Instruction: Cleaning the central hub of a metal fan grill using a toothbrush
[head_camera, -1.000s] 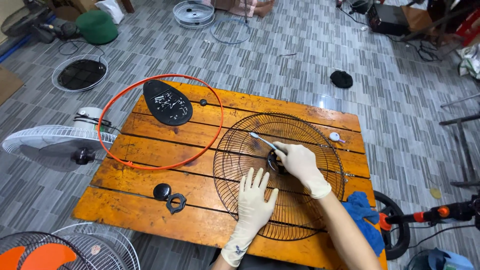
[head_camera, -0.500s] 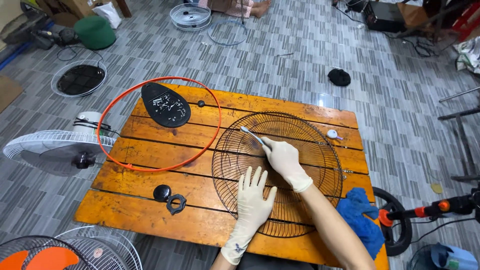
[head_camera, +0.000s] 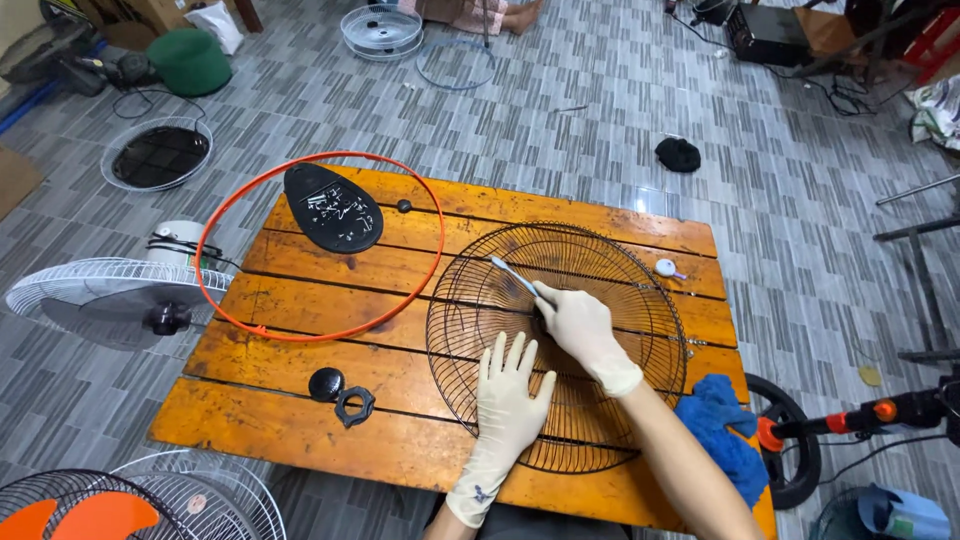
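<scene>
Head view: black wire fan guard (head_camera: 600, 300) lies flat at table (head_camera: 300, 420) centre-right. L hand (head_camera: 510, 395), fingers spread wide, presses its 7 o'clock rim to pin it. R hand (head_camera: 580, 325) grips small brush (head_camera: 512, 276), bristles aimed 10 o'clock across wires. Orange ring (head_camera: 240, 190) parked at 9.

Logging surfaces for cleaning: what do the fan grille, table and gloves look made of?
Fan grille: thin dark wire, probably painted or coated metal.
Table: wood planks, glossy orange varnish with worn dark patches.
Gloves on left hand and right hand: thin, pale, wrinkled, likely latex.
</scene>
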